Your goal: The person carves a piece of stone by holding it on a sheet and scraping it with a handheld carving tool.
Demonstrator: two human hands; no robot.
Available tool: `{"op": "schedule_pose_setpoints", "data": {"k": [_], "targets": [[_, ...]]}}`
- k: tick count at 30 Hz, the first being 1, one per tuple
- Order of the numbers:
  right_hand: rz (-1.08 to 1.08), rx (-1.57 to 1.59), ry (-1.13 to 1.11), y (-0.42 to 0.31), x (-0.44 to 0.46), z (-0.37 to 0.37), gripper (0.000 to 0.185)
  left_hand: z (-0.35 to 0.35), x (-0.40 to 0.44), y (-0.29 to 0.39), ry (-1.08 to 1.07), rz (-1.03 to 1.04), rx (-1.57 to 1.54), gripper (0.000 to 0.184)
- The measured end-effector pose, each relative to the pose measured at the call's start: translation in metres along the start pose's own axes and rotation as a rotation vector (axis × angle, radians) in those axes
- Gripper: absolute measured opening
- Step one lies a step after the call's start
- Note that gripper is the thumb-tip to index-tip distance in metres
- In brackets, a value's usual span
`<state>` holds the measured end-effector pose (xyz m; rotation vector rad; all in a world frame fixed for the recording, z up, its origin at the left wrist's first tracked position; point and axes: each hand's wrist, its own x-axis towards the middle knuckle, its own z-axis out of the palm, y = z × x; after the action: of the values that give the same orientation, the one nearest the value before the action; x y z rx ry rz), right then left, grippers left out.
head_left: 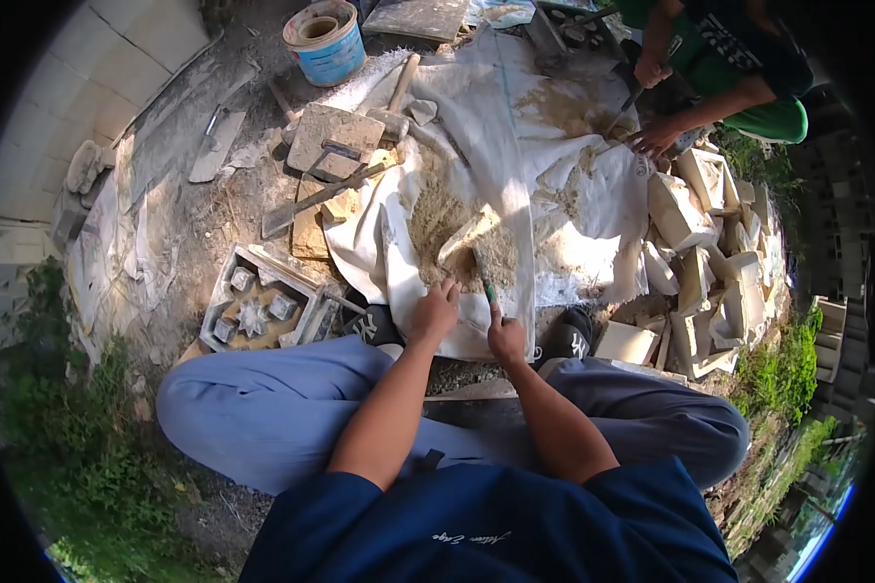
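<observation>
My left hand [437,309] is closed, with its fingertips at the lower end of a pale, sandy block [467,236]; the exact contact is hard to make out. My right hand [505,339] is wrapped round the green handle of a narrow, dark-bladed tool [486,280], possibly a trowel. Its blade stands against the right side of the block, in the sand. Beneath both lies a heap of grey-brown sand [436,216] on a white sheet [467,325] between my feet.
A mould with star and block shapes [253,313] lies at left, near a hammer [396,107], a plastering float [335,142] and a blue bucket [330,60]. Pale cast pieces [695,282] are piled at right. At upper right, another person's hands [654,135] work with a tool.
</observation>
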<state>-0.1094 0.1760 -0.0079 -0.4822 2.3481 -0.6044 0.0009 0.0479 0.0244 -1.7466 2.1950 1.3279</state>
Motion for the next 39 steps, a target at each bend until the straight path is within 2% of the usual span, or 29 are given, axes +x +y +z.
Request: {"op": "schedule_pose_setpoints", "data": {"k": [1, 8, 10, 12, 14, 15, 16, 18, 20, 22, 23, 25, 27, 29, 30, 31, 32, 34, 36, 38, 39], "targets": [[0.023, 0.004, -0.054, 0.005, -0.002, 0.001, 0.076, -0.001, -0.002, 0.0, -0.021, -0.005, -0.006, 0.044], [-0.003, 0.159, -0.058, -0.012, -0.004, -0.024, 0.073, -0.01, -0.01, 0.013, -0.028, -0.04, 0.015, 0.047], [-0.108, 0.461, 0.011, -0.016, -0.011, -0.027, 0.067, -0.003, -0.005, 0.004, -0.018, -0.078, 0.025, 0.048], [-0.103, 0.493, 0.013, -0.012, -0.014, -0.029, 0.063, 0.003, -0.002, -0.002, -0.025, -0.105, 0.025, 0.047], [-0.152, 0.256, 0.043, -0.002, -0.015, -0.029, 0.066, 0.006, -0.001, -0.004, -0.025, -0.123, 0.026, 0.047], [-0.078, 0.021, 0.004, 0.011, -0.006, -0.02, 0.07, 0.005, -0.002, -0.004, 0.002, -0.038, 0.026, 0.046], [-0.079, 0.026, 0.01, 0.016, -0.006, -0.015, 0.07, 0.004, -0.003, -0.002, 0.03, 0.048, 0.025, 0.045], [-0.006, -0.064, 0.046, 0.018, -0.005, -0.006, 0.073, -0.003, -0.005, 0.006, -0.004, -0.007, -0.004, 0.045], [-0.026, -0.02, 0.082, 0.024, -0.002, -0.005, 0.075, -0.009, -0.014, 0.009, -0.05, -0.08, -0.036, 0.045], [0.021, 0.133, -0.066, 0.01, 0.0, -0.026, 0.075, -0.011, -0.011, 0.011, -0.062, -0.086, -0.017, 0.045], [-0.044, 0.199, 0.012, 0.009, 0.0, -0.025, 0.073, -0.01, -0.009, 0.011, -0.061, -0.087, -0.019, 0.045], [-0.08, 0.311, 0.012, 0.007, 0.002, -0.026, 0.071, -0.006, -0.008, 0.003, -0.006, -0.001, -0.015, 0.045], [-0.142, 0.528, 0.027, 0.005, -0.001, -0.026, 0.066, -0.004, -0.006, 0.0, -0.037, -0.097, 0.022, 0.046], [-0.157, 0.401, 0.047, 0.02, 0.002, -0.022, 0.066, -0.005, -0.007, 0.004, -0.066, -0.178, 0.057, 0.046], [-0.175, 0.281, 0.074, 0.016, 0.001, -0.026, 0.067, -0.004, -0.006, 0.003, -0.05, -0.124, 0.03, 0.047], [-0.106, 0.131, 0.05, 0.012, -0.007, -0.031, 0.073, -0.004, -0.005, 0.003, -0.033, -0.066, 0.005, 0.047], [-0.107, 0.136, 0.055, 0.009, -0.009, -0.03, 0.073, -0.004, -0.005, 0.003, -0.032, -0.059, 0.008, 0.047], [0.108, -0.056, 0.096, 0.016, -0.004, -0.017, 0.078, -0.005, -0.006, 0.002, -0.01, -0.017, -0.021, 0.048], [0.144, -0.04, 0.048, 0.018, 0.004, -0.013, 0.08, -0.006, -0.004, 0.003, -0.029, -0.053, -0.004, 0.047], [0.004, 0.062, 0.0, 0.012, 0.006, -0.023, 0.077, -0.003, -0.004, 0.005, -0.05, -0.092, 0.002, 0.046], [0.002, 0.061, 0.001, 0.004, 0.005, -0.028, 0.077, -0.004, -0.005, 0.005, -0.03, -0.082, -0.022, 0.047]]}}
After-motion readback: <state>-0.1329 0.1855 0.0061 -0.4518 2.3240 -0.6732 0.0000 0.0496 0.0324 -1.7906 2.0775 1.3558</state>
